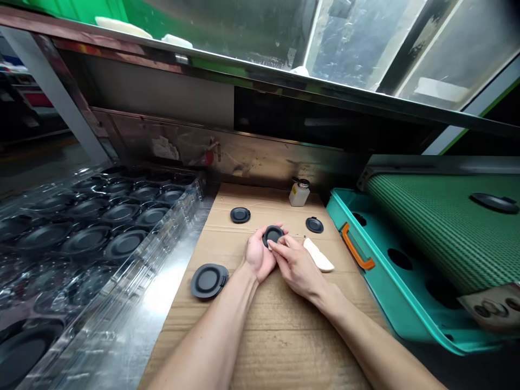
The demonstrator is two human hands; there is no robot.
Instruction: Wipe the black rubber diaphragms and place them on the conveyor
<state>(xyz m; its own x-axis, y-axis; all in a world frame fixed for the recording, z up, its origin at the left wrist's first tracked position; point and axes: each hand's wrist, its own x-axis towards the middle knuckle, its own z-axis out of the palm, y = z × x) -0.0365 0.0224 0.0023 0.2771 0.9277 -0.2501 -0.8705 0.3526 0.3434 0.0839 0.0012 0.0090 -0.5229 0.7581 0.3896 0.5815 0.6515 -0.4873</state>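
A small black round plastic lid point(273, 234) rests in my left hand point(258, 253), whose fingers curl around its far side. My right hand point(293, 262) bends over the lid's near right edge, thumb and forefinger pinched together. A bit of something white shows at those fingertips, too small to name. Beside my right wrist lies a white folded pad point(319, 255). More black lids lie on the cardboard point(280, 336): one at the near left point(209, 280), one at the far left point(240, 215) and one at the far right point(314, 225).
Clear plastic trays point(162, 225) of black lids stand at left. A white bottle with a metal top point(299, 193) stands at the back. At right, a teal bin point(400, 303) with an orange handle point(355, 249) sits under a green conveyor belt point(439, 216), which carries another lid point(493, 202).
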